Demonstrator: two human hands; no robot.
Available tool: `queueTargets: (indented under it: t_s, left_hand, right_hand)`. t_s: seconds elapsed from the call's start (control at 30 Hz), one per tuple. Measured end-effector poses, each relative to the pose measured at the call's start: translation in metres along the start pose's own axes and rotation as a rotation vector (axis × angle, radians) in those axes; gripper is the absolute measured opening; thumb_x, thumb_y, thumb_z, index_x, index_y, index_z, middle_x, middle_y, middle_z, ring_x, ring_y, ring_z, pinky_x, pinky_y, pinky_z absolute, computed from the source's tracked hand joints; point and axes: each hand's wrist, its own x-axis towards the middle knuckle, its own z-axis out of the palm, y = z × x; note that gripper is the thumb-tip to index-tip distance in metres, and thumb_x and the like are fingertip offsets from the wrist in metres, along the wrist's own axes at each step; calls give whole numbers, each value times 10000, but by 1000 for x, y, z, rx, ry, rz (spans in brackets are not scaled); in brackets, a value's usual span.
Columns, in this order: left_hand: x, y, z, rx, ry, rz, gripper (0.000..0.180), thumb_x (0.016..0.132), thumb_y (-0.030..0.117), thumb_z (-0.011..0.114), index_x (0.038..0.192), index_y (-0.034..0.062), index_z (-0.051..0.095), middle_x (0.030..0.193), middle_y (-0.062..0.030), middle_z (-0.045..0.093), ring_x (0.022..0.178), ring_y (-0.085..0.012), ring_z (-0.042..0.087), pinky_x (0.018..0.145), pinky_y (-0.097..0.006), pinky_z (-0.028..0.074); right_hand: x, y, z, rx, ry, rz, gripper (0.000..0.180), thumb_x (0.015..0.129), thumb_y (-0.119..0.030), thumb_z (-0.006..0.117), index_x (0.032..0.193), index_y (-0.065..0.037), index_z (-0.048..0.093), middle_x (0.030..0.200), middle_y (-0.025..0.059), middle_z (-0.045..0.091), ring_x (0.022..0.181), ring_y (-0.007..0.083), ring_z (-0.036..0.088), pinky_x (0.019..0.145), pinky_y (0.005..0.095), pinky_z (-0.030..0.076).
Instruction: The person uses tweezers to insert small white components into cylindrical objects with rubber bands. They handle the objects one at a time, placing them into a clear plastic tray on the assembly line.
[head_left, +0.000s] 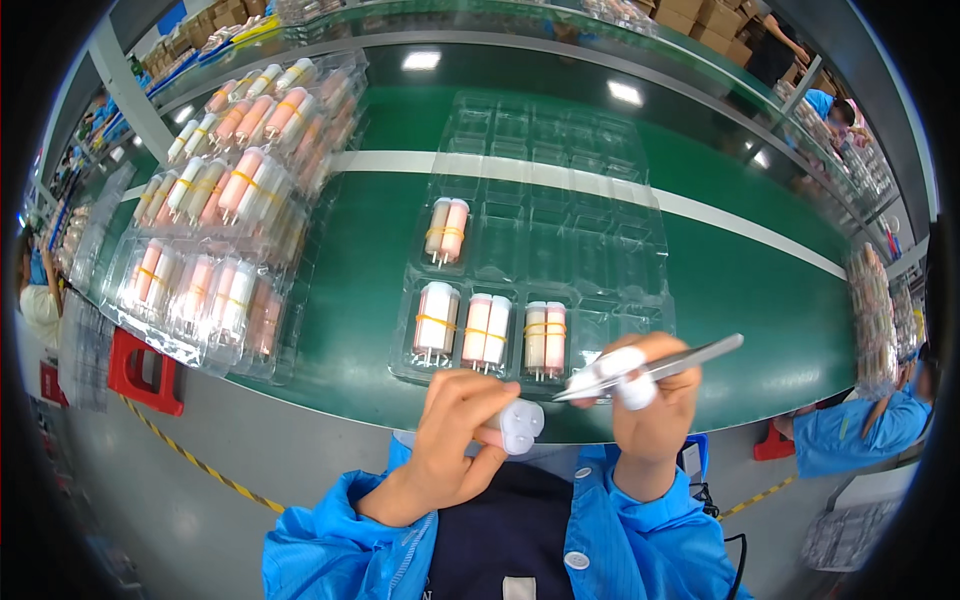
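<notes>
One white-capped tube bundle (521, 428) juts from the left fingers (472, 399).

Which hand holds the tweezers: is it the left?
No, the right hand holds the tweezers; the left hand holds a white lobed piece.

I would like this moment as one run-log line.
left hand: holds white-capped piece | right hand: holds metal tweezers | ahead: four banded bundles in transparent compartments
</notes>
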Motion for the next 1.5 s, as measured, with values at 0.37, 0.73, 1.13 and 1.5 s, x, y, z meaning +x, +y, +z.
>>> queueTargets:
  t_s: [0.37,0.73,1.13,1.5]
  left_hand:
    - [-11,-1,0,-362,-19,-322,525,849,88,655,1290,-39,399,1058,-168,577,885,-191,598,776,-293,495]
    - [-2,14,-3,-659,-7,-557,617,907,369,604,1298,-56,386,1003,-198,623,817,-241,666,704,-323,542]
    - [18,6,-4,-177,21,-166,493,845,103,646,1276,-34,449,955,-167,640,870,-258,624,767,-340,482]
    - [81,1,67,504,-223,-7,579,726,448,710,1061,2,556,1037,-140,577,818,-282,513,702,-407,373]
  right_hand:
    - [-8,14,-23,-54,176,-155,106,869,-24,604,950,38,574,865,177,631,717,238,664,650,335,572]
    - [-9,16,-26,-83,206,-147,109,843,15,620,941,47,583,865,184,630,715,236,667,656,336,578]
    - [-3,10,-77,-353,474,-376,135,865,-9,605,989,44,594,879,170,640,707,220,656,636,313,556]
    - [-8,22,-88,-341,531,-334,133,859,-73,633,945,21,595,824,131,635,674,172,621,619,284,511]
